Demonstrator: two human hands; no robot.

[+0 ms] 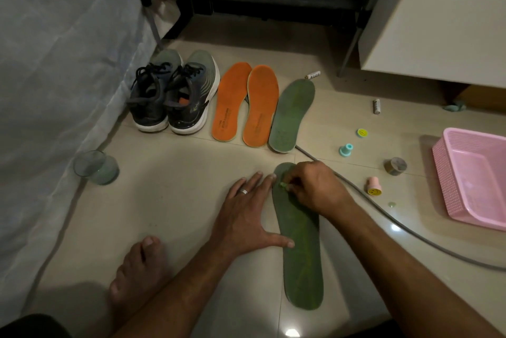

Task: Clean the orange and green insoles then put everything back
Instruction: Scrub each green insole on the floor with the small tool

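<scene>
Right hand [315,187] rubs green insole [301,250] (cloth, perhaps).

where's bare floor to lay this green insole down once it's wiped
The widest bare tile lies left of the left hand, bordered by the glass, the shoes above and the foot below. The near green insole could slide there. To the right it is crowded: cable, small stampers, tape roll, pink basket.

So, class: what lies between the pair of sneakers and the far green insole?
Two orange insoles, side by side, in the head view, between sneakers and green insole.
</scene>
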